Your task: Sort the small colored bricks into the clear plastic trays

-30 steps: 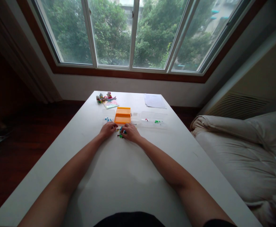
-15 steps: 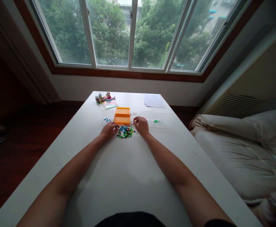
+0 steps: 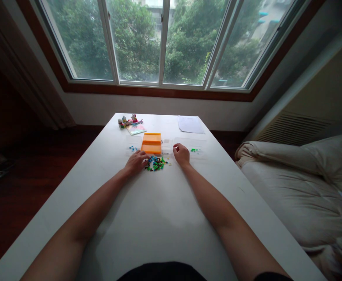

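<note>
A small heap of building bricks point(image 3: 156, 164), green, blue, brown and yellow, lies on the white table in the head view. My left hand point(image 3: 136, 161) rests palm down at the heap's left edge, its fingers stretched out and loosely apart against the bricks. To the right of the heap, over the edge of a clear plastic tray, is my right hand point(image 3: 182, 154). Its thumb and fingertips are pinched together; anything between them is too small to make out. Behind the heap sits an orange two-compartment tray point(image 3: 151, 143).
Blue bricks point(image 3: 133, 148) lie in a clear tray on the left, green bricks point(image 3: 194, 150) in the clear tray point(image 3: 198, 141) on the right. Farther back are brick figures point(image 3: 124, 121), a colourful booklet point(image 3: 137, 129) and white paper sheets point(image 3: 191, 124). A sofa point(image 3: 279, 183) flanks the table.
My right hand has moved right, away from the heap, with its fingertips still together. My left hand has shifted slightly right, its fingers now reaching onto the heap's edge.
</note>
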### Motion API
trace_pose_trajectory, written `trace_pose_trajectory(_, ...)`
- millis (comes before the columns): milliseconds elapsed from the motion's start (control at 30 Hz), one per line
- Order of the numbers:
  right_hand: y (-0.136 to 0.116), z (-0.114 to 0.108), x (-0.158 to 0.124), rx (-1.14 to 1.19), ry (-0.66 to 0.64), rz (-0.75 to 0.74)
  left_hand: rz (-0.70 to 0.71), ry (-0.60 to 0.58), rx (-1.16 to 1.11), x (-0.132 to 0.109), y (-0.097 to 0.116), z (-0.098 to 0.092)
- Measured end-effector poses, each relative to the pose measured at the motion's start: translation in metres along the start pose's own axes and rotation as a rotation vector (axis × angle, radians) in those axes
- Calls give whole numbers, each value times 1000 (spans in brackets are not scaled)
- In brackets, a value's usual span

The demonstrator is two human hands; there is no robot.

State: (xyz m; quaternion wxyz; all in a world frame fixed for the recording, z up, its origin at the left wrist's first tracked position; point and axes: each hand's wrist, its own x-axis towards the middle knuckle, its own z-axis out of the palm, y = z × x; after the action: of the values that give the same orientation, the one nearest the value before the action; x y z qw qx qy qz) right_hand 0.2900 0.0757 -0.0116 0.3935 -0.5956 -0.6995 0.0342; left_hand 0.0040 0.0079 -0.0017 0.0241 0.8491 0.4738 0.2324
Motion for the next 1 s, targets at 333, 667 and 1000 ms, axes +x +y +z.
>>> trace_pose_trajectory(333, -3, 2, -3, 89, -26, -60, 0, -6, 11, 0, 0, 0)
trace_pose_trajectory(667, -16, -4, -9, 135, -300, -275, -9, 19, -20, 0, -3, 1)
trace_pose_trajectory(1000, -36, -10, -14, 44, -527, -479, -258, 192, -82, -3, -13, -7)
